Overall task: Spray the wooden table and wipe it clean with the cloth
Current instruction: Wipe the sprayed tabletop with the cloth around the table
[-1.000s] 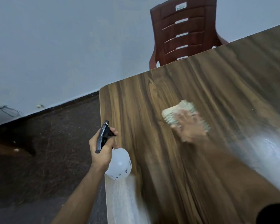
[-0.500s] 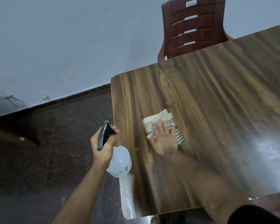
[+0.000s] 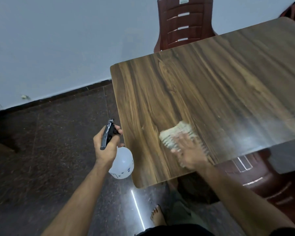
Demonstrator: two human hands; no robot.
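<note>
The wooden table fills the right half of the view, dark brown with a strong grain and a glossy sheen at its right. A pale folded cloth lies flat on it near the front edge. My right hand presses on the cloth with fingers spread, blurred by motion. My left hand grips a spray bottle with a white round body and black trigger head. It hangs over the floor, just left of the table's left edge.
A reddish-brown plastic chair stands behind the table against the pale wall. Another such chair sits under the table's front right. Dark speckled floor lies to the left. My bare foot is below the table's near corner.
My right hand has dragged the cloth from the table's middle toward the near left, then slightly back right along the front edge. The view has pulled back. The spray bottle stays put.
</note>
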